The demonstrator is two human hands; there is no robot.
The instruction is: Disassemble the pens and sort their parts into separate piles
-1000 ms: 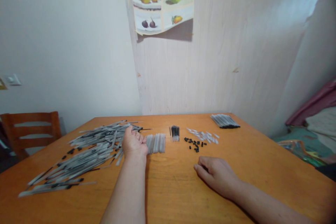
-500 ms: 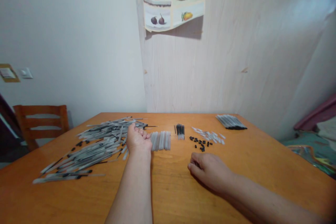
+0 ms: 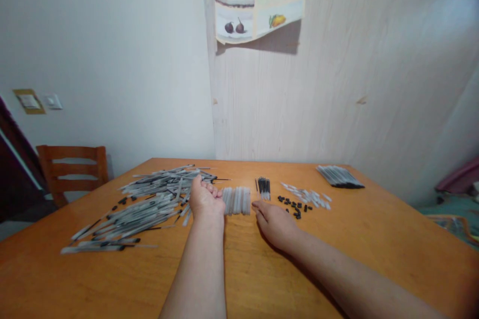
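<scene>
My left hand [image 3: 205, 200] rests on the orange wooden table [image 3: 243, 279], fingers loosely curled, at the right edge of a big heap of grey pen barrels [image 3: 142, 204]; nothing shows in it. Right beside it lies a short row of clear tubes [image 3: 236, 200]. My right hand [image 3: 274, 221] lies palm down, fingers stretched toward that row, its fingertips just short of it. A small bunch of black refills [image 3: 264, 187], scattered black caps [image 3: 294, 206] and clear tips [image 3: 307, 194] lie just beyond the right hand.
A neat stack of grey pens [image 3: 340, 177] sits at the far right of the table. A wooden chair [image 3: 71, 172] stands at the left edge. A fruit poster [image 3: 258, 2] hangs on the wall behind. Bedding shows at the far right.
My right hand has slid forward and left, from the table's front toward the row of clear tubes. My left hand stays beside the pile. The view has panned left.
</scene>
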